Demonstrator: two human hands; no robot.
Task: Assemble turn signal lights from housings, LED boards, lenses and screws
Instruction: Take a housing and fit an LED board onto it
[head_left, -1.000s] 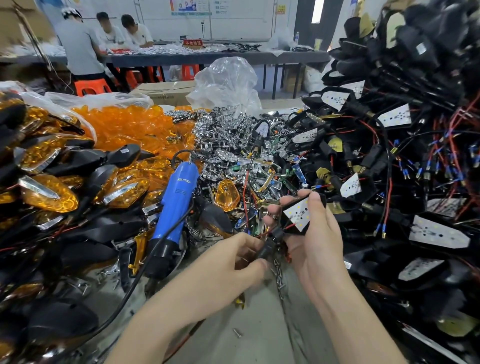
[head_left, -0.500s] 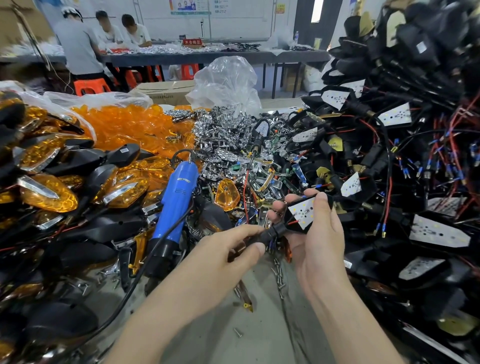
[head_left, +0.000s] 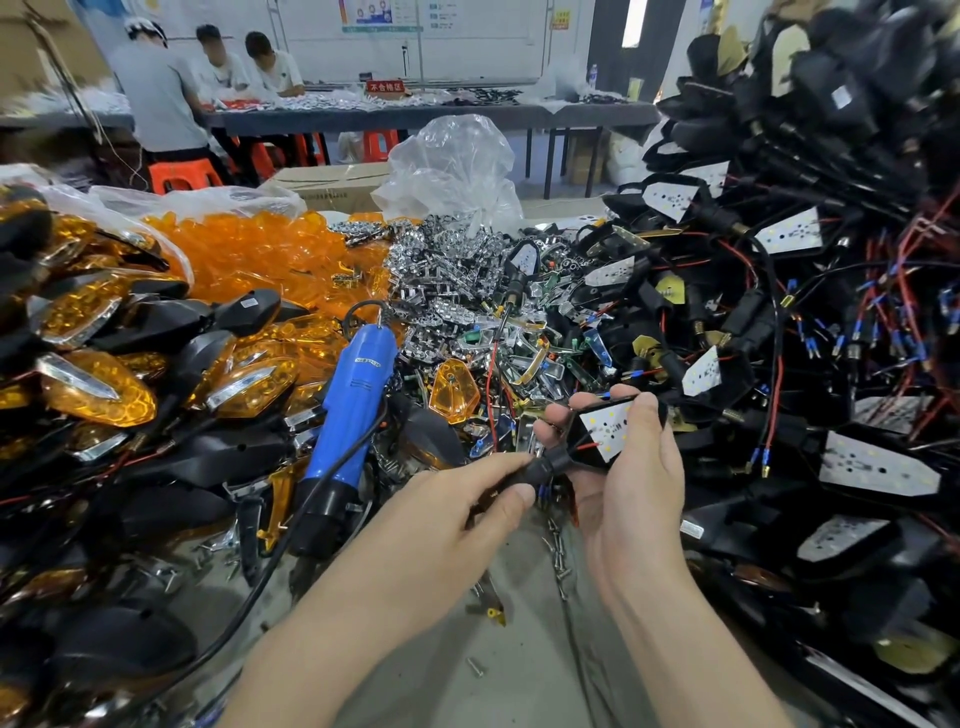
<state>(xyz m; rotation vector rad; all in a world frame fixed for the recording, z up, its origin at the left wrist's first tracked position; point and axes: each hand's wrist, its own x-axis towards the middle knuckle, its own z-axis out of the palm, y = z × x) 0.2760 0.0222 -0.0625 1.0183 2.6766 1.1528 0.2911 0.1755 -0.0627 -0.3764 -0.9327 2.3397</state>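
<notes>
Right hand (head_left: 631, 488) grips black housing (head_left: 589, 451) bearing white LED board (head_left: 605, 423) at frame centre; left hand (head_left: 467, 499) pinches its stem (head_left: 543, 470).

Long grey table (head_left: 415, 115), orange stools (head_left: 183, 174), white wall (head_left: 498, 47)

A worker's two forearms (head_left: 363, 613) show bare from the frame's lower edge to the wrists, ending in a bare left hand (head_left: 457, 501) and a bare right hand (head_left: 636, 499), both with slim fingers (head_left: 558, 414) and short-trimmed nails visible on the thumbs.
</notes>
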